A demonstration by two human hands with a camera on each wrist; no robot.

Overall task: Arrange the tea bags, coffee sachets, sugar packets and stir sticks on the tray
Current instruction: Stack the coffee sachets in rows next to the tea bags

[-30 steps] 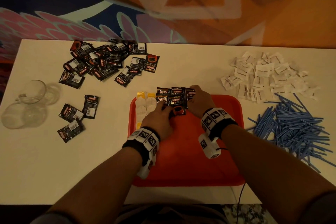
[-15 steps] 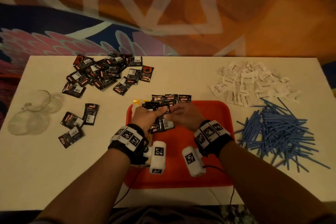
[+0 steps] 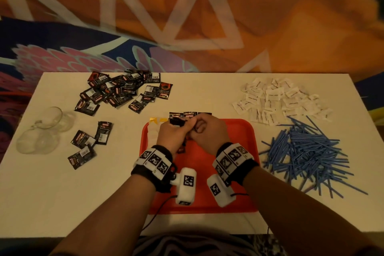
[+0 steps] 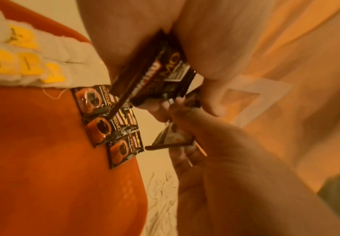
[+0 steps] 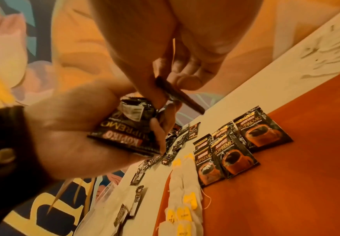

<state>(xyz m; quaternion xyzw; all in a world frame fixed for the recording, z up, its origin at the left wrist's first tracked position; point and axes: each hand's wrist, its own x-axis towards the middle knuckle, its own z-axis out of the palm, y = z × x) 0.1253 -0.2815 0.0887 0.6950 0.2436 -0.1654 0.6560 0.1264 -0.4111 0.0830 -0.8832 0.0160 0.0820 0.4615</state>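
Over the far half of the red tray [image 3: 239, 172] my two hands meet. My left hand [image 3: 170, 135] grips a small stack of black coffee sachets [image 5: 128, 131], thumb across their face. My right hand [image 3: 207, 133] pinches a single sachet [image 5: 177, 94] seen edge-on, right beside that stack. A row of coffee sachets [image 4: 108, 124] lies face up along the tray's far edge, with white tea bags with yellow tags [image 4: 23, 63] to their left. The white sugar packets [image 3: 276, 100] and blue stir sticks [image 3: 307, 151] lie on the table to the right.
A loose heap of coffee sachets [image 3: 122, 91] covers the table's far left, and three more [image 3: 89, 143] lie nearer. Two clear glass cups [image 3: 41, 129] stand at the left edge. The tray's near half shows bare red.
Both hands have lifted off the sachets on the tray and drawn together. The left now holds a stack of sachets, and the right pinches one beside it.
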